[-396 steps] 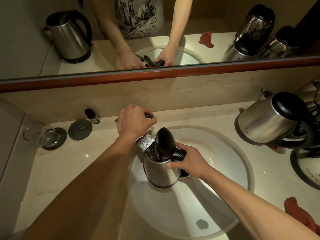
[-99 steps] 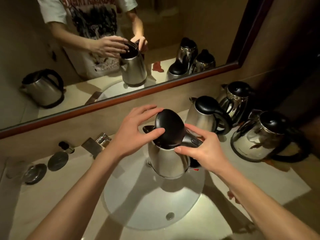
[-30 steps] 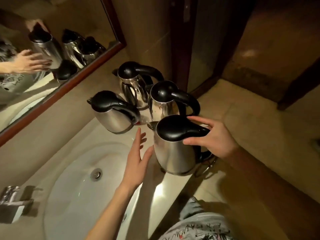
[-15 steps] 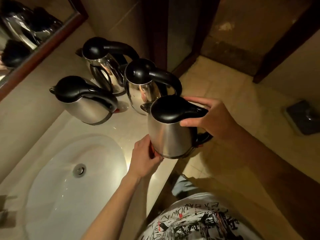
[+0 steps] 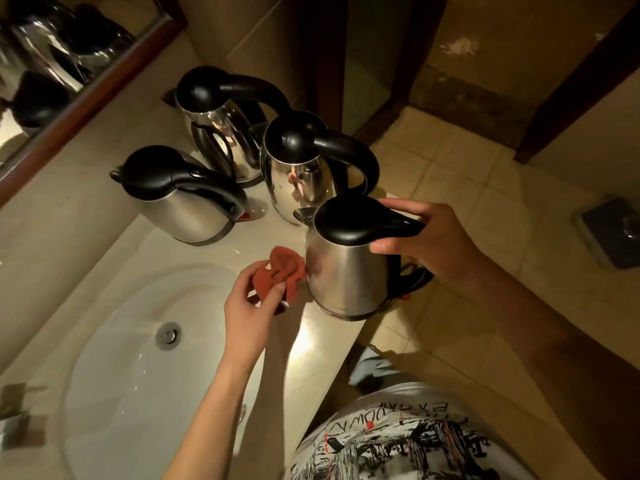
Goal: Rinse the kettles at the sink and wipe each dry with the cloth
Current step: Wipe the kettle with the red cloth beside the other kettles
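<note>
Steel kettle (image 5: 346, 271), lid closed, gripped by right hand (image 5: 433, 244); left hand (image 5: 249, 306) fingers pinch red cloth (image 5: 280, 275).

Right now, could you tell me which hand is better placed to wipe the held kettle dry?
Left. The left hand already grips the red cloth right beside the kettle body, while the right hand holds its handle and is probably needed to steady it.

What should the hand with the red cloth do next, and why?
Probably press the red cloth against the held kettle and rub. The left hand grips it beside the steel wall, while the right hand steadies the handle.
</note>
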`<state>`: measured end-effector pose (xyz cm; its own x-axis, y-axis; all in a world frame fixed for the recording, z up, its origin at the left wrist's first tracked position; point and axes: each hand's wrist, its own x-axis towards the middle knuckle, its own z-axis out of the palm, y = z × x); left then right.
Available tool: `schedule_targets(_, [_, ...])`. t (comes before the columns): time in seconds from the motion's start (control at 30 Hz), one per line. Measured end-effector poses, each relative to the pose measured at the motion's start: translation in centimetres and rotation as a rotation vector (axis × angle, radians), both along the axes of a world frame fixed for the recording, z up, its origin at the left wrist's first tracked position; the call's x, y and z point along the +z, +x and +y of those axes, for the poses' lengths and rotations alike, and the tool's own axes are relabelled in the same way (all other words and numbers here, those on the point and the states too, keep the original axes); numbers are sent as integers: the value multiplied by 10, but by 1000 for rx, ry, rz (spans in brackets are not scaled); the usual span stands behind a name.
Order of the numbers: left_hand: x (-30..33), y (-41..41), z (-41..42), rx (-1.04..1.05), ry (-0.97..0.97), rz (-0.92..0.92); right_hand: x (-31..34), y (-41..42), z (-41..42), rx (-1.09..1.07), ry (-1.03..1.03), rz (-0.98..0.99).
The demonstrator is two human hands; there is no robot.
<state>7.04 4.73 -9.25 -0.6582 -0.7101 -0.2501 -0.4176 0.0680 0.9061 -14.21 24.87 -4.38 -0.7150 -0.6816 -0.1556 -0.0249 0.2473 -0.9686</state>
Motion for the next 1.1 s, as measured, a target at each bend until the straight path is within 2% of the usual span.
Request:
schedule_targets(0.17, [13, 11, 7, 59, 141, 168, -5, 4, -10, 24, -7, -43])
schedule_targets(0.37, [-2, 0, 10, 123, 145, 127, -7, 1, -13, 97, -20, -88])
schedule_targets(0.47, [-1, -22, 14, 56, 257, 147, -9, -1, -12, 85, -1, -82])
schedule_targets(0.57, [-1, -39, 20, 73, 352, 182, -12, -4, -13, 54, 33, -84])
schedule_targets(0.8, [-24, -22, 35, 54, 358, 78, -9, -11, -19, 27, 77, -105])
schedule_targets(1.0, [7, -22, 63, -60, 143, 204, -10, -7, -21, 16, 92, -76])
schedule_targets(1.1, [-1, -19, 70, -34, 113, 235, -3, -4, -24, 34, 96, -54])
